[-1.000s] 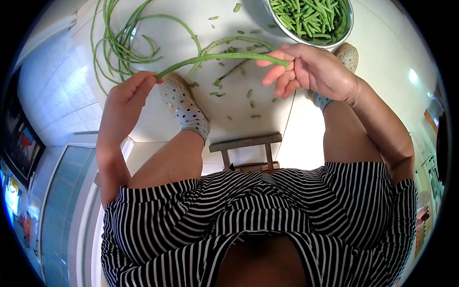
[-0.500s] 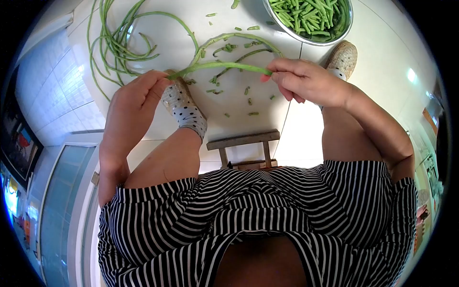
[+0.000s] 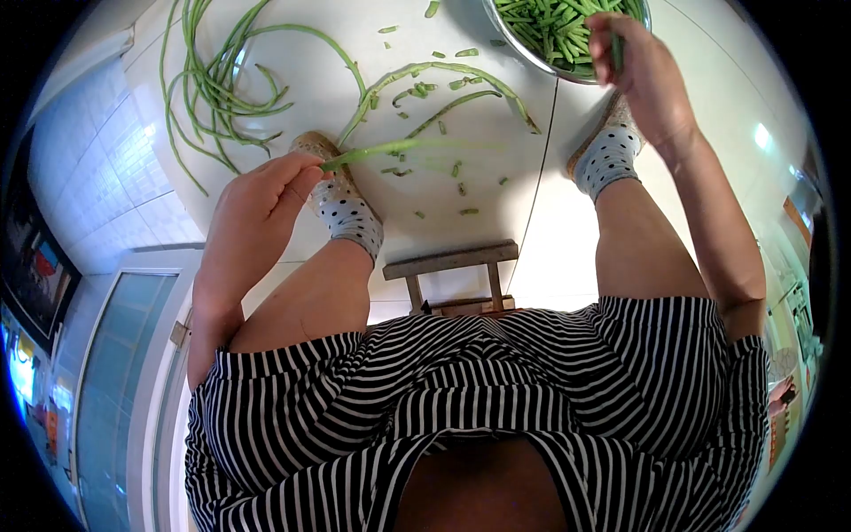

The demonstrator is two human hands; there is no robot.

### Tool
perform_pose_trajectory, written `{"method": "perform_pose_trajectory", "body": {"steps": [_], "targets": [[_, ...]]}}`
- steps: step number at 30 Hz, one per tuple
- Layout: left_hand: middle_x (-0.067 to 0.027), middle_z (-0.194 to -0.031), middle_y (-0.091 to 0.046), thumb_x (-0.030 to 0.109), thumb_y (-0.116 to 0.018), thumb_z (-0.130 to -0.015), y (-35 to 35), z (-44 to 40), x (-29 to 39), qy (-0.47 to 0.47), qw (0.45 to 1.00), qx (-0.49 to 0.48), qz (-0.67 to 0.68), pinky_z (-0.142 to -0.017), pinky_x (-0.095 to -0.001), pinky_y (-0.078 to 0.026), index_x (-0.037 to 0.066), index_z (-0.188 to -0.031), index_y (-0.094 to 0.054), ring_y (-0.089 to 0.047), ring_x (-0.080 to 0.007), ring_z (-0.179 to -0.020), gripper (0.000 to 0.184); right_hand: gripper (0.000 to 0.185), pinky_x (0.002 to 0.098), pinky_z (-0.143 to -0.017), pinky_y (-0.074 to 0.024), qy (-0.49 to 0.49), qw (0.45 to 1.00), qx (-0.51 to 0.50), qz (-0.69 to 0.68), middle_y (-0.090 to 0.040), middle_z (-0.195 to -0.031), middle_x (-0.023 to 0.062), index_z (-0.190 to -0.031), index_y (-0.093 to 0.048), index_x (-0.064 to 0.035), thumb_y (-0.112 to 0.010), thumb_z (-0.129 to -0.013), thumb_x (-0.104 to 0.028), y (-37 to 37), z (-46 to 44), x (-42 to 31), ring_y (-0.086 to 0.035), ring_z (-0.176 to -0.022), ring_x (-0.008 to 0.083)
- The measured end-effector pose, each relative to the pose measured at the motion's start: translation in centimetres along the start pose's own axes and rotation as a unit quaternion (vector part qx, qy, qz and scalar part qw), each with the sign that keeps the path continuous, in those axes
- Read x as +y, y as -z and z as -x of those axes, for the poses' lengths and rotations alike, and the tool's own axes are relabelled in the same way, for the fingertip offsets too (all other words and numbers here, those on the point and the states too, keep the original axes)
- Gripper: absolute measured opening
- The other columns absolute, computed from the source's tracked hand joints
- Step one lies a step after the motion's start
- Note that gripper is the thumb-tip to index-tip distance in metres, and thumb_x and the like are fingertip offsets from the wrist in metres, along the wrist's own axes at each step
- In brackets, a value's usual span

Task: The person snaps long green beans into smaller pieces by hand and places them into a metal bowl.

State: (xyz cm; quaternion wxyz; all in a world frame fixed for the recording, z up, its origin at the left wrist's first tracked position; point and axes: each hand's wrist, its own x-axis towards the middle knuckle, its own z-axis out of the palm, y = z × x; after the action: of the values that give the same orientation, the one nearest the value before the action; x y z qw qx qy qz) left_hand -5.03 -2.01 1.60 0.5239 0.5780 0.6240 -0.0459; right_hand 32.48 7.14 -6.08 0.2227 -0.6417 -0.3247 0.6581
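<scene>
Your left hand (image 3: 264, 197) pinches a bean (image 3: 377, 152) at ten o'clock, and your right hand (image 3: 645, 78), maybe holding a bit (image 3: 617, 53) for dropping in, should let go over the bowl (image 3: 530, 59) at one o'clock.

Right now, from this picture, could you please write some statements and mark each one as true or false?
1. The left hand holds a long green bean. True.
2. The right hand grips the same bean. False: it is at the bowl.
3. The bowl is empty. False: it contains cut green pieces.
4. Small green scraps lie on the floor. True.
5. The socks are plain black. False: they are light with dark dots.
</scene>
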Motion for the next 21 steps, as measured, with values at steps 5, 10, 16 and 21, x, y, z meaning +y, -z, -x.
{"method": "perform_pose_trajectory", "body": {"steps": [5, 10, 16, 21], "targets": [[-0.0083, -0.090, -0.069, 0.016, -0.055, -0.099, 0.1, -0.2, 0.3, -0.007, 1.000, 0.007, -0.004, -0.071, -0.0268, -0.046, -0.001, -0.108, -0.064, -0.057, -0.0142, -0.076, 0.021, 0.046, 0.0434, -0.103, -0.0430, 0.276, 0.794, 0.135, 0.525, -0.055, -0.125, 0.0245, -0.134, -0.046, 0.0032, -0.054, -0.092, -0.016, -1.2, 1.2, -0.5, -0.053, -0.117, 0.0387], [-0.0160, -0.086, -0.066, 0.017, -0.056, -0.096, 0.0, -0.5, 0.8, -0.012, 1.000, 0.011, 0.003, -0.067, -0.0342, -0.048, 0.001, -0.104, -0.064, -0.061, -0.0282, -0.072, 0.019, 0.038, 0.0369, -0.082, -0.0504, 0.283, 0.884, -0.245, 0.282, -0.067, -0.099, 0.0136, -0.123, -0.058, -0.0022, -0.044, -0.102, -0.031, -3.3, 2.4, 2.1, -0.064, -0.087, 0.0227], [-0.0153, -0.089, -0.067, 0.016, -0.056, -0.096, -0.5, -0.6, 1.4, -0.067, 0.998, 0.016, 0.000, -0.069, -0.0349, -0.049, 0.001, -0.105, -0.064, -0.064, -0.0294, -0.075, 0.019, 0.029, 0.0352, -0.081, -0.0497, 0.110, 0.864, -0.396, 0.290, -0.064, -0.100, 0.0109, -0.118, -0.057, -0.0014, -0.046, -0.103, -0.023, -6.5, 5.2, 2.3, -0.062, -0.091, 0.0212], [-0.0157, -0.091, -0.068, 0.017, -0.056, -0.097, -0.6, -0.6, 1.6, -0.077, 0.997, -0.008, -0.021, -0.071, -0.0339, -0.050, -0.001, -0.105, -0.064, -0.065, -0.0275, -0.079, 0.021, 0.019, 0.0385, -0.073, -0.0484, 0.199, 0.855, -0.360, 0.316, -0.060, -0.083, 0.0143, -0.104, -0.056, -0.0007, -0.048, -0.098, -0.017, -6.8, 5.6, 3.1, -0.060, -0.075, 0.0285]]}}
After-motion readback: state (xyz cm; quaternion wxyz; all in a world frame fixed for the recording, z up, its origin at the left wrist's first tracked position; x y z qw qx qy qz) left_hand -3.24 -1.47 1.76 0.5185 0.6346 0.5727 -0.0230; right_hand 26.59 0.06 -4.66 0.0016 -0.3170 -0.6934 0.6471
